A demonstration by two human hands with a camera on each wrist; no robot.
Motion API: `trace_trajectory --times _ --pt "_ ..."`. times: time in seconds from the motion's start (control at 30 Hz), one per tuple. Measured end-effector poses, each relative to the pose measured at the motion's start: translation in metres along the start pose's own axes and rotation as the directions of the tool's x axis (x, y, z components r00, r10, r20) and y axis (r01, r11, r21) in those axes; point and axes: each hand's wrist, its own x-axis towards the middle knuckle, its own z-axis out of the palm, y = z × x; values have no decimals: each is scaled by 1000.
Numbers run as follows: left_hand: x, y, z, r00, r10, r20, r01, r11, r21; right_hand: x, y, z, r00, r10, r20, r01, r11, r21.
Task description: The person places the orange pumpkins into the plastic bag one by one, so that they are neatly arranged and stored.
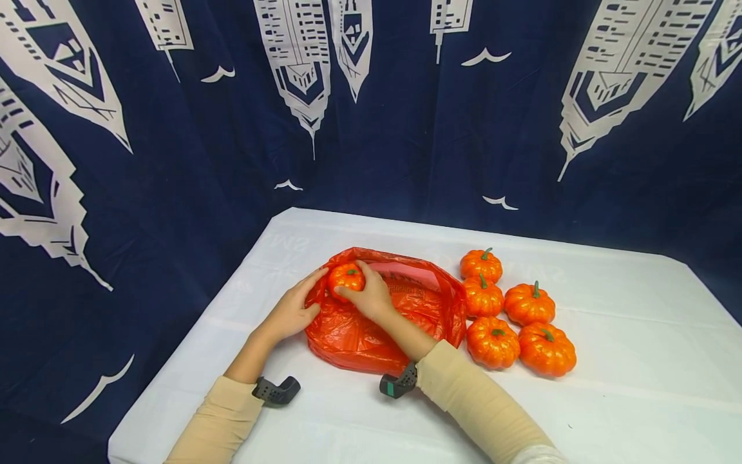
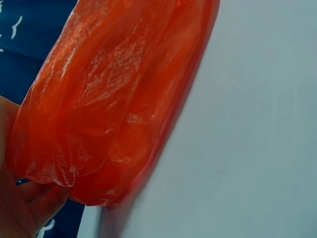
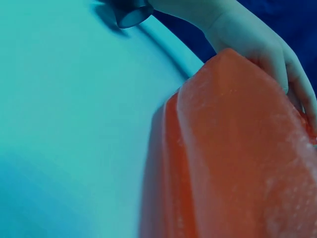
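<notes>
A red plastic bag (image 1: pixel 371 335) lies on the table with its mouth spread wide. At its left rim my left hand (image 1: pixel 297 308) holds the film, thumb and fingers on either side of the edge. My right hand (image 1: pixel 373 296) reaches over the bag and grips a small orange pumpkin (image 1: pixel 346 278) with a green stem, just inside the left end of the mouth. In the left wrist view the bag (image 2: pixel 109 99) hides part of the left hand (image 2: pixel 25 208). The right wrist view has the bag (image 3: pixel 237 148) up close, with the left hand (image 3: pixel 252 47) beyond.
Several orange pumpkins (image 1: pixel 530 303) with green stems stand to the right of the bag, the nearest beside its edge. A white cloth covers the table (image 1: pixel 637 361). Behind it hangs a navy curtain (image 1: pixel 406 161) printed with white buildings. Black cameras (image 1: pixel 278 391) sit on both wrists.
</notes>
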Motion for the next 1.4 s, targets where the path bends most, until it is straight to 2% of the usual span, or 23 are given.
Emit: trace_trajectory --times 0.27,0.77,1.17,1.4 --pt "0 -1 1 1000 16 -12 -15 1000 12 -2 1 3 1000 11 -22 -10 1000 9" --pt "0 -4 -1 1000 -11 -6 11 1000 7 -2 7 -3 1000 -22 -17 23 999 37" --pt "0 -5 1 1000 3 -17 -3 1000 12 -12 5 -22 998 -57 -20 58 997 55" --pt "-1 -7 2 1000 8 -21 -7 1000 14 -23 -2 -37 998 -56 -8 56 990 130"
